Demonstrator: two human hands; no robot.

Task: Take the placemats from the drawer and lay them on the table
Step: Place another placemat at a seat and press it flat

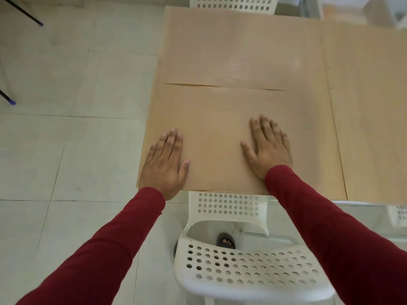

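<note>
Two tan, patterned placemats lie flat on the table. The near placemat (215, 137) reaches the table's front edge, and the far placemat (237, 47) lies behind it, their edges meeting along a seam. My left hand (166, 159) presses palm-down on the near mat's left front corner. My right hand (267, 146) rests flat on the same mat, right of its middle. Both hands have fingers spread and hold nothing. No drawer is in view.
The light wooden table (370, 111) continues bare to the right of the mats. A white perforated chair (246, 269) stands tucked at the front edge below my arms; another white chair (233, 4) stands at the far end. Pale tiled floor (72, 119) lies to the left.
</note>
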